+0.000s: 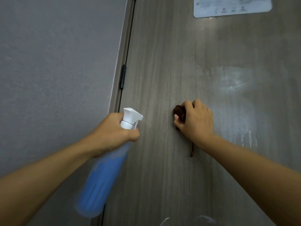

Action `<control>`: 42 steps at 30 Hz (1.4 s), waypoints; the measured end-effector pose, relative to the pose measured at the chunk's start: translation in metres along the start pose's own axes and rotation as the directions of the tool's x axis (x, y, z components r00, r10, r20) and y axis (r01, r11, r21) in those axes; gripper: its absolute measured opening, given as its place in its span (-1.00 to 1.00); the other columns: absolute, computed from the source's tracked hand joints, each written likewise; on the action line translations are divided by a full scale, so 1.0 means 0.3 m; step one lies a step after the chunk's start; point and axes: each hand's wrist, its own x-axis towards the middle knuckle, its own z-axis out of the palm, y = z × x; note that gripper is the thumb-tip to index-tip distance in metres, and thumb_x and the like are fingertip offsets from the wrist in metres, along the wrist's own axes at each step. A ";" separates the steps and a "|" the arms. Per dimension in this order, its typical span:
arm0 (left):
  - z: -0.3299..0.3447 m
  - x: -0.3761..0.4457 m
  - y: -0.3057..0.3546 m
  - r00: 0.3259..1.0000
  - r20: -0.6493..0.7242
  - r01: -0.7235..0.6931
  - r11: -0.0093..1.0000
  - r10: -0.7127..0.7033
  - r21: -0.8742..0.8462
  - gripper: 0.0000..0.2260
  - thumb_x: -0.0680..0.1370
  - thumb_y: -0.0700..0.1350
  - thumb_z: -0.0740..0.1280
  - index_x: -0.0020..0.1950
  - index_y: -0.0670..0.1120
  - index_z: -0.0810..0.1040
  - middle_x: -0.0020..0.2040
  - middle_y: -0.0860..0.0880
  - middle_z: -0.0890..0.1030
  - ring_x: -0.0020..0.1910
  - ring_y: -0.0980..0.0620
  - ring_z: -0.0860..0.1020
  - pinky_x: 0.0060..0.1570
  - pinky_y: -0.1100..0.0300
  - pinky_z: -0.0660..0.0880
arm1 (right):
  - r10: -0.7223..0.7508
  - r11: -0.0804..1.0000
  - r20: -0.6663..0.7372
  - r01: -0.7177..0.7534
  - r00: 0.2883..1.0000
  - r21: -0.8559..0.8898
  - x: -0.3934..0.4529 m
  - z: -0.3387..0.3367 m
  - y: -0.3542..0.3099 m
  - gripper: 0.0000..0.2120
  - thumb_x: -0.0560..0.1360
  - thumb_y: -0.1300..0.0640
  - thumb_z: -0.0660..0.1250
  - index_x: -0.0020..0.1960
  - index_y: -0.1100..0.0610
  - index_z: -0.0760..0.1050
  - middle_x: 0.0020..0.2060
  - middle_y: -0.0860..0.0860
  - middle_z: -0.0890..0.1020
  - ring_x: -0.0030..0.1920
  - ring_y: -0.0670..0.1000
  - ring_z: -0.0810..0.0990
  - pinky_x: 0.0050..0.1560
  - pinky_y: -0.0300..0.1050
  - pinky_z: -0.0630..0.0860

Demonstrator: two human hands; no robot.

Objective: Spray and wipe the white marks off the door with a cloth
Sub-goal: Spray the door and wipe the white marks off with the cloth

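Observation:
A grey-brown wood-grain door fills the middle and right of the view. White smears and drip marks lie on its right half, and faint specks sit near the spray nozzle. My right hand grips a bunched dark brown cloth and presses it against the door; a strand of the cloth hangs below my wrist. My left hand grips the neck of a spray bottle with blue liquid. Its white nozzle points right, towards the door.
A grey wall stands on the left, with the door frame and a dark hinge between wall and door. A white laminated notice is fixed to the door at the top right.

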 end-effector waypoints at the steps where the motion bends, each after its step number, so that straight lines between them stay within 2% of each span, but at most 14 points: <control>1: -0.007 0.001 0.000 1.000 -0.008 0.000 1.000 0.000 0.015 -0.64 0.24 -0.07 0.46 -0.07 -0.25 0.62 -0.18 -0.30 0.63 -0.29 0.00 0.52 -0.25 0.02 0.44 | 0.000 1.000 0.001 0.000 1.000 -0.005 0.001 -0.001 -0.001 -0.60 0.49 -0.19 0.37 0.12 0.11 0.49 -0.04 0.12 0.49 -0.08 0.19 0.51 -0.07 0.10 0.47; 8: -0.066 0.014 0.030 0.988 -0.150 0.027 0.992 -0.045 -0.121 -0.46 0.11 -0.01 0.47 -0.05 -0.34 0.59 -0.27 -0.26 0.58 -0.23 -0.06 0.53 -0.18 -0.02 0.46 | -0.038 0.998 0.032 0.036 0.999 0.056 0.034 -0.008 0.006 -0.57 0.47 -0.17 0.45 0.15 0.12 0.52 0.00 0.11 0.52 -0.05 0.19 0.54 -0.08 0.04 0.44; 15: -0.101 0.045 0.042 0.968 -0.214 0.079 0.966 -0.134 -0.245 -0.60 0.19 -0.14 0.48 -0.12 -0.37 0.51 -0.27 -0.14 0.50 -0.25 -0.10 0.50 -0.18 -0.05 0.44 | -0.157 0.983 0.068 0.149 0.985 0.109 0.027 0.038 -0.095 -0.60 0.42 -0.16 0.43 0.08 0.12 0.56 -0.06 0.12 0.53 -0.12 0.23 0.55 -0.13 0.09 0.50; 17: -0.096 0.044 0.037 0.971 -0.200 0.084 0.968 -0.133 -0.235 -0.63 0.18 -0.13 0.48 -0.16 -0.33 0.51 -0.28 -0.13 0.47 -0.24 -0.08 0.47 -0.17 -0.05 0.43 | -0.348 0.934 0.121 0.333 0.930 0.129 -0.064 0.058 -0.128 -0.58 0.40 -0.21 0.30 0.04 0.10 0.55 -0.09 0.10 0.51 -0.16 0.22 0.55 -0.18 0.04 0.47; 20: -0.076 0.035 0.032 0.976 -0.171 0.089 0.967 -0.132 -0.238 -0.72 0.18 -0.13 0.48 -0.17 -0.18 0.57 -0.28 -0.11 0.46 -0.24 -0.06 0.45 -0.16 -0.04 0.45 | -0.654 0.755 0.214 0.641 0.725 0.136 -0.168 0.057 -0.112 -0.60 0.39 -0.23 0.30 0.01 0.07 0.52 -0.10 0.07 0.51 -0.17 0.16 0.54 -0.19 0.00 0.47; 22: -0.067 0.030 0.029 0.981 -0.146 0.090 0.965 -0.129 -0.245 -0.72 0.18 -0.15 0.48 -0.16 -0.18 0.57 -0.28 -0.11 0.47 -0.25 -0.06 0.46 -0.17 -0.04 0.45 | -0.737 0.668 0.239 0.735 0.633 0.114 -0.133 0.043 -0.076 -0.60 0.39 -0.25 0.29 0.01 0.06 0.52 -0.11 0.06 0.52 -0.19 0.15 0.54 -0.20 -0.01 0.49; 24: -0.065 0.030 0.030 0.983 -0.131 0.093 0.968 -0.126 -0.233 -0.67 0.18 -0.14 0.48 -0.16 -0.29 0.53 -0.29 -0.12 0.48 -0.26 -0.08 0.47 -0.19 -0.04 0.44 | -0.669 0.737 0.222 0.672 0.709 0.073 -0.032 0.033 -0.051 -0.59 0.40 -0.24 0.28 0.02 0.08 0.53 -0.11 0.09 0.53 -0.19 0.20 0.57 -0.19 -0.01 0.49; 27: -0.067 0.034 0.034 0.985 -0.121 0.090 0.969 -0.120 -0.228 -0.68 0.18 -0.14 0.48 -0.14 -0.24 0.57 -0.30 -0.15 0.49 -0.28 -0.09 0.49 -0.22 -0.05 0.43 | -0.352 0.936 0.114 0.347 0.929 0.059 0.123 0.028 -0.061 -0.60 0.44 -0.17 0.42 0.10 0.11 0.54 -0.05 0.14 0.53 -0.11 0.26 0.57 -0.14 0.02 0.44; 29: -0.070 0.033 0.036 0.984 -0.133 0.088 0.968 -0.121 -0.235 -0.69 0.18 -0.14 0.48 -0.13 -0.20 0.60 -0.30 -0.15 0.49 -0.28 -0.09 0.50 -0.22 -0.04 0.43 | -0.137 0.989 0.062 0.133 0.989 0.067 0.160 0.043 -0.107 -0.60 0.46 -0.16 0.43 0.11 0.12 0.53 -0.01 0.15 0.53 -0.06 0.26 0.56 -0.08 0.12 0.51; 31: -0.070 0.030 0.036 0.982 -0.145 0.081 0.966 -0.119 -0.245 -0.71 0.18 -0.14 0.49 -0.15 -0.18 0.59 -0.31 -0.15 0.49 -0.28 -0.09 0.51 -0.22 -0.04 0.43 | -0.044 0.997 0.025 0.042 0.999 0.065 0.137 0.073 -0.174 -0.61 0.47 -0.16 0.41 0.09 0.13 0.52 -0.02 0.17 0.52 -0.07 0.28 0.55 -0.09 0.15 0.52; 34: -0.068 0.024 0.032 0.980 -0.164 0.069 0.967 -0.111 -0.243 -0.70 0.18 -0.14 0.49 -0.18 -0.26 0.58 -0.31 -0.16 0.51 -0.28 -0.10 0.53 -0.22 -0.03 0.46 | -0.232 0.968 0.025 0.229 0.972 0.104 0.019 0.114 -0.263 -0.62 0.43 -0.19 0.40 0.02 0.10 0.52 -0.09 0.13 0.51 -0.14 0.24 0.54 -0.17 0.03 0.39; 37: -0.068 0.019 0.029 0.980 -0.163 0.070 0.969 -0.111 -0.238 -0.68 0.18 -0.14 0.49 -0.16 -0.27 0.58 -0.31 -0.16 0.52 -0.29 -0.11 0.54 -0.23 -0.02 0.47 | -0.626 0.779 0.128 0.613 0.769 0.131 -0.131 0.125 -0.275 -0.62 0.36 -0.22 0.41 -0.01 0.04 0.54 -0.14 0.07 0.50 -0.19 0.18 0.52 -0.19 -0.01 0.35; 39: -0.070 0.018 0.028 0.981 -0.154 0.081 0.968 -0.120 -0.239 -0.69 0.18 -0.14 0.49 -0.14 -0.23 0.60 -0.31 -0.16 0.53 -0.30 -0.11 0.54 -0.25 -0.02 0.47 | -0.724 0.689 0.182 0.713 0.666 0.129 -0.156 0.112 -0.234 -0.61 0.36 -0.25 0.38 0.01 0.02 0.56 -0.15 0.04 0.50 -0.20 0.14 0.51 -0.19 -0.02 0.37; 42: -0.074 0.020 0.022 0.982 -0.150 0.081 0.970 -0.118 -0.229 -0.66 0.18 -0.14 0.49 -0.13 -0.27 0.58 -0.30 -0.15 0.52 -0.29 -0.10 0.54 -0.24 -0.02 0.47 | -0.614 0.789 0.148 0.608 0.775 0.087 -0.060 0.098 -0.172 -0.58 0.38 -0.27 0.31 0.02 0.04 0.55 -0.13 0.07 0.51 -0.17 0.19 0.55 -0.16 0.00 0.37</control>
